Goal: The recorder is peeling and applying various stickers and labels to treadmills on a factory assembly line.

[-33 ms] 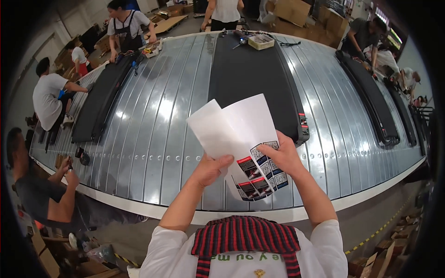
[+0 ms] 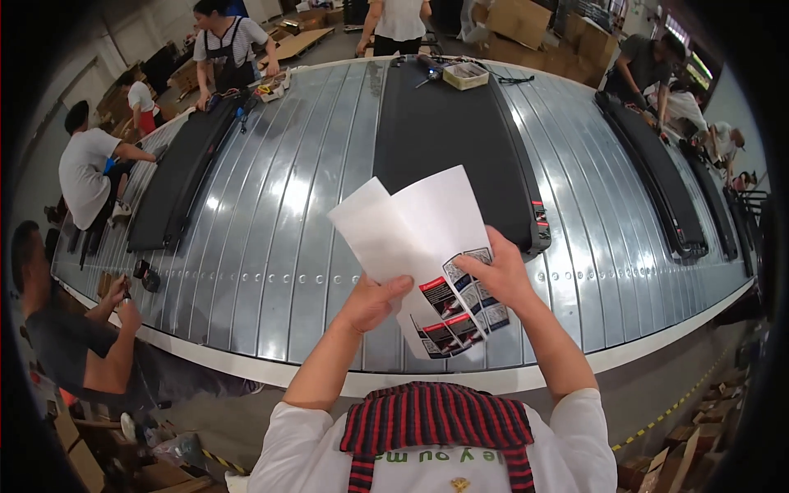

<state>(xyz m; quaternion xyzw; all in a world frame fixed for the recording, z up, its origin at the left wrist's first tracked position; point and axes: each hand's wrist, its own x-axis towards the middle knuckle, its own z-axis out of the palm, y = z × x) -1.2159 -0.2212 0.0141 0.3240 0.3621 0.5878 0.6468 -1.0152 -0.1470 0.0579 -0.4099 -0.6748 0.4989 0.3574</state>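
Person at near edge of the ribbed metal table (image 2: 304,246), both hands occupied. Paper label sheets (image 2: 436,222), white, held up before the chest; upper ends fan apart into two, lower ends overlap. Left hand (image 2: 374,302) pinches the left margin about halfway down, thumb on top, pointing inward. Right hand (image 2: 503,278) grips the opposite margin slightly higher, thumb laid over the square-code labels (image 2: 485,300). Red-and-black labels (image 2: 444,297) lie between the two grips and below them, just beside the left thumb. Both grips narrow, closed on paper; fingers behind the sheets hidden. Which sheet each hand bears: cannot tell from here. From where I stand, large black unit (image 2: 452,140) lies flat on the tabletop beyond the sheets, their upper ends overlapping it in view. Small pale tray (image 2: 466,76) at the unit's far end.
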